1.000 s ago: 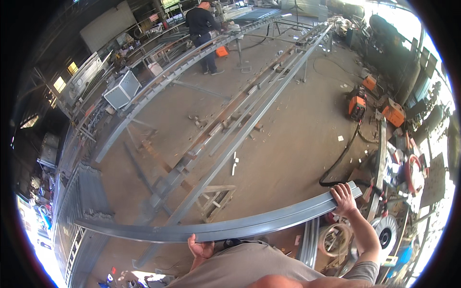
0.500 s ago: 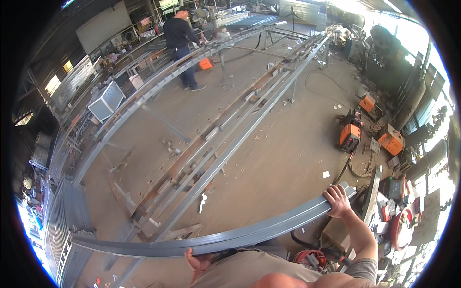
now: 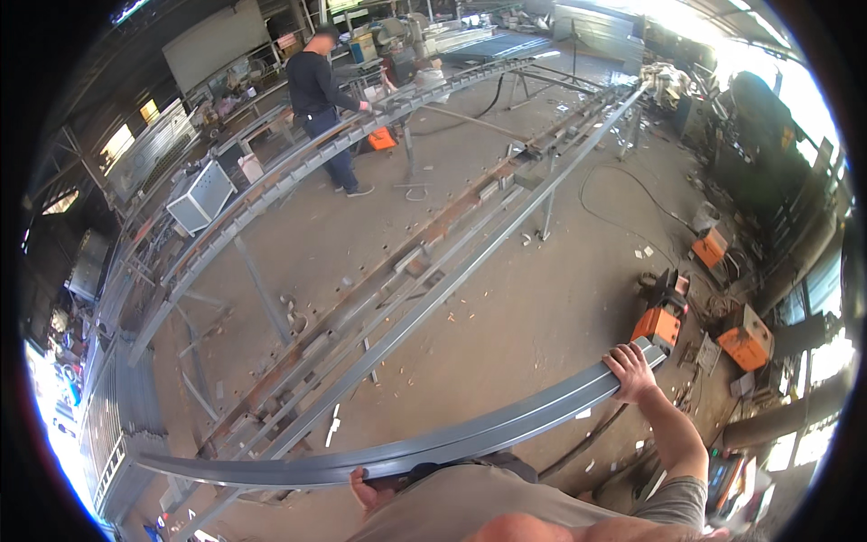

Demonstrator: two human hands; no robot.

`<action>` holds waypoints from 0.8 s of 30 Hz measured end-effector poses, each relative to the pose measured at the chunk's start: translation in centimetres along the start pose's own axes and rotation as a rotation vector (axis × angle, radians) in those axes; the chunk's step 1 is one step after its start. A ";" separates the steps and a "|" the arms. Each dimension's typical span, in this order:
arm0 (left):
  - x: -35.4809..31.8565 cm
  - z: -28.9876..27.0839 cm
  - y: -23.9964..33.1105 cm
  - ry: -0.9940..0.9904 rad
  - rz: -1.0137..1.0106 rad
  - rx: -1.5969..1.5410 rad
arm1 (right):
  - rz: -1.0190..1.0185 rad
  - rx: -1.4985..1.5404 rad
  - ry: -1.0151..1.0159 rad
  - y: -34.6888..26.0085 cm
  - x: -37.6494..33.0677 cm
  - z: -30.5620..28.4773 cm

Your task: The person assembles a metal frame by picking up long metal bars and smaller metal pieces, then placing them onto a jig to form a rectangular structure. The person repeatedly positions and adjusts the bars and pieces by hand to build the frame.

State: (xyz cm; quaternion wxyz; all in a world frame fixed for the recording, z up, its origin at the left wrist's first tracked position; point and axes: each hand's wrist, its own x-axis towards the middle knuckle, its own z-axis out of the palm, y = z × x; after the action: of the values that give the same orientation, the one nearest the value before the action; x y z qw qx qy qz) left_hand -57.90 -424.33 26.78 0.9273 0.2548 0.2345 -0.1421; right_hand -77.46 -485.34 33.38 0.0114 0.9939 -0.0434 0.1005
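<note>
A long grey metal profile (image 3: 488, 430) lies crosswise in front of my body, its far left end near a stack of grey metal lengths (image 3: 135, 406). Near its right end my right hand (image 3: 631, 371) grips it, fingers over the top edge. My left hand (image 3: 372, 490) holds the near lower edge left of my waist, thumb up against the metal; its other fingers are partly hidden. Beyond it, a long metal rail (image 3: 470, 266) on stands runs diagonally away from me, passing behind the profile at the left.
A co-worker (image 3: 318, 99) in dark clothes stands at a long notched rail (image 3: 312, 161) at the back left. Orange-and-black machines (image 3: 657, 327) and an orange box unit (image 3: 746, 338) sit on the floor at right. A silver case (image 3: 200, 198) rests at left.
My view has shifted along with my body; the floor machines now appear closer to the profile's right end. Both hands keep their hold. The co-worker's arm has moved slightly.
</note>
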 end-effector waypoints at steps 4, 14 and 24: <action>3.6 7.5 -7.5 -0.003 0.026 -0.040 | -0.032 -0.063 0.032 11.5 7.1 -0.3; 18.5 23.3 -26.6 0.044 -0.041 -0.223 | -0.123 -0.040 -0.073 37.9 27.3 6.3; 28.5 42.0 -40.3 0.126 0.124 -0.323 | -0.339 -0.060 -0.009 59.1 44.8 8.6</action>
State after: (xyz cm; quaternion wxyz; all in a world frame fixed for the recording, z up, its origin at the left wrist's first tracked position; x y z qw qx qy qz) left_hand -33.91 -484.52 27.94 0.9466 0.1249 0.2958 -0.0288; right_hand -37.24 -548.28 34.80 0.0578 0.9866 0.1219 0.0913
